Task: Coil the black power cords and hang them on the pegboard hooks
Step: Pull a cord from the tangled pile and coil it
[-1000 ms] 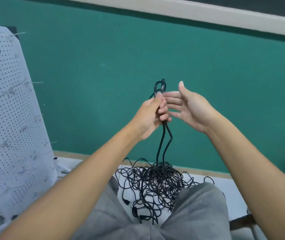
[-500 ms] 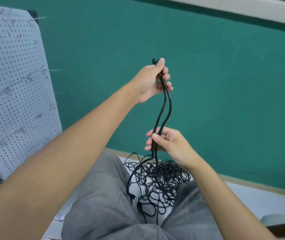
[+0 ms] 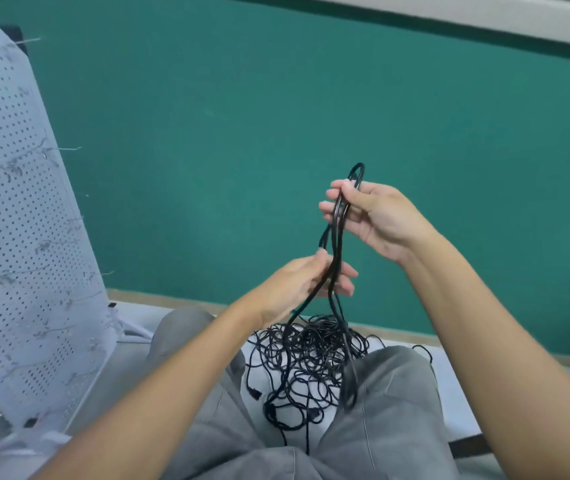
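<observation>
A black power cord [image 3: 337,233] runs up from a tangled pile of black cords [image 3: 308,362] on the white floor between my knees. My right hand [image 3: 373,216] is the upper one and pinches the top of the cord's loops, a small bend sticking out above its fingers. My left hand [image 3: 301,285] is lower and holds the hanging strands between thumb and fingers. The white pegboard [image 3: 17,220] leans at the left, with thin wire hooks on it; no cord hangs there.
A green wall [image 3: 276,116] with a wooden skirting stands straight ahead. My grey trouser legs [image 3: 387,410] flank the cord pile. A dark cable end lies by the pegboard's lower left corner.
The hands have swapped heights: my right hand rose from low on the strands to the top of the loops, and my left hand dropped from the top to the lower strands.
</observation>
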### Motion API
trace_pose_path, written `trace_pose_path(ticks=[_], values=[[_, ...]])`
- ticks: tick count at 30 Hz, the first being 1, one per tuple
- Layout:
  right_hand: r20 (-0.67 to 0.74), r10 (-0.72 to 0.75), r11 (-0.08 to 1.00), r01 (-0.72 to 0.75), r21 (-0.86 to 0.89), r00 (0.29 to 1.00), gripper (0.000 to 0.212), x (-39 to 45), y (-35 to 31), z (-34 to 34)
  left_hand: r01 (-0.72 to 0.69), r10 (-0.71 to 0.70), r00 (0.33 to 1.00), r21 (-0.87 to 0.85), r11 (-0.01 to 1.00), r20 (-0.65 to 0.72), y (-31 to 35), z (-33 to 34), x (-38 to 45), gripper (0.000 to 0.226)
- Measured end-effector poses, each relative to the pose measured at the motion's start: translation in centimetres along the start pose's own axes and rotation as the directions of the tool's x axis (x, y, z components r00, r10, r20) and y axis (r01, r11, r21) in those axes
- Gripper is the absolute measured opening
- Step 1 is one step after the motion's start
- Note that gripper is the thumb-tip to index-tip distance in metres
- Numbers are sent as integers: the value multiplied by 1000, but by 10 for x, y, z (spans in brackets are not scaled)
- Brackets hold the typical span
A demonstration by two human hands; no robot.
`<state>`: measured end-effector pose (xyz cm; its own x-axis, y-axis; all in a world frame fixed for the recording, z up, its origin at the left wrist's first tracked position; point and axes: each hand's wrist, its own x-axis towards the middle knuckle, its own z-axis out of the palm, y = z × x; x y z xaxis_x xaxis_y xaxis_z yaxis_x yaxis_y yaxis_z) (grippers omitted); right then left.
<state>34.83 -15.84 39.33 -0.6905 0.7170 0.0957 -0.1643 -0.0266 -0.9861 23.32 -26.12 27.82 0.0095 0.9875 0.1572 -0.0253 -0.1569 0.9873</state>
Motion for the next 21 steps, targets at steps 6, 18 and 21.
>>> trace_pose_path(ticks=[6, 18, 21], values=[[7, 58, 996, -57, -74, 998, 42, -7, 36, -23, -92, 74, 981, -95, 991, -182, 19, 16, 10, 36], [181, 51, 924, 22, -381, 982, 15, -46, 111, -6, -64, 27, 968, -145, 987, -248, 73, -15, 56, 35], [128, 2, 932, 45, -359, 992, 12, -38, 100, -3, -22, 3, 959, -65, 998, -285, 70, -32, 58, 45]])
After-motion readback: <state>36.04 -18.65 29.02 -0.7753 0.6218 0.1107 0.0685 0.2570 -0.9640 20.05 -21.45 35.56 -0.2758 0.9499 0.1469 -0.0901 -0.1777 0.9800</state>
